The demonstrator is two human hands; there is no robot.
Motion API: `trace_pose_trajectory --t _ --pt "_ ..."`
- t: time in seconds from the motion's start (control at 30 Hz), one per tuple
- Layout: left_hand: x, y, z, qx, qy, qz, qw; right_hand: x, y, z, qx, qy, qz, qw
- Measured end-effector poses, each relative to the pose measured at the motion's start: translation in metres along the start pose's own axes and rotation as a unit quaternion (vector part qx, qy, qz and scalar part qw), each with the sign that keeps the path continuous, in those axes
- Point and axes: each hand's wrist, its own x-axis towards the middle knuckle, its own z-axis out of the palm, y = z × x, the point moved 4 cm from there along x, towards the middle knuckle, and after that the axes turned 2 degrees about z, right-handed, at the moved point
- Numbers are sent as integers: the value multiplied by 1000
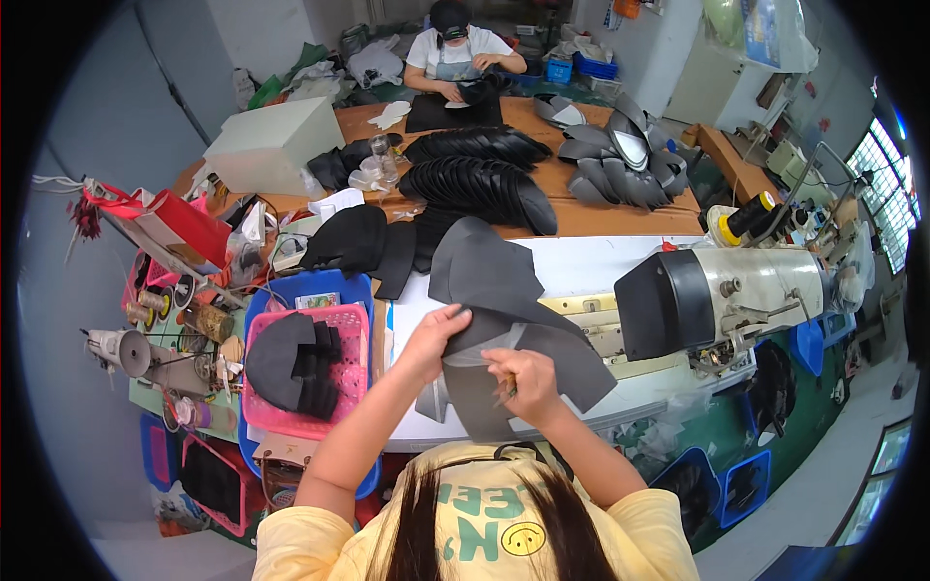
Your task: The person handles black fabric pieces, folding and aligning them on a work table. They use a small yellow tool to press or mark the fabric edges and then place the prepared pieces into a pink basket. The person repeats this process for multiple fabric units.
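Dark grey curved fabric panels point(484, 269) lie overlapped on the white tabletop in front of me. My left hand point(436, 339) is closed on the left edge of the panels, thumb and fingers pinching it. Just right of it, my right hand point(526, 385) is curled shut over the grey fabric, close to a paler strip point(505, 341). A small brownish thing shows below its fingers, too small to make out. The lower part of the panels point(480, 412) hangs toward me at the table's front edge.
A sewing machine point(722, 295) stands right of the fabric. On the left, a pink basket point(358, 373) holds black pieces point(291, 363). Stacked black panels point(475, 194) and grey panels point(625, 160) cover the brown table ahead, where another person point(463, 58) handles black fabric.
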Motion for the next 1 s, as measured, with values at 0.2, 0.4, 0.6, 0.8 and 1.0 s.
trace_pose_trajectory --t 0.2,0.4,0.6,0.8,1.0 --pt "4 10 7 298 74 186 933 0 8 18 51 -11 121 991" --pt "11 33 12 530 102 286 792 -8 21 30 85 45 228 969" --pt "34 46 14 620 118 376 678 -16 28 35 98 83 276 953" --pt "50 56 -2 657 143 376 638 -26 32 37 110 94 289 946" --pt "50 62 -2 655 151 368 642 -27 34 36 99 78 297 946"
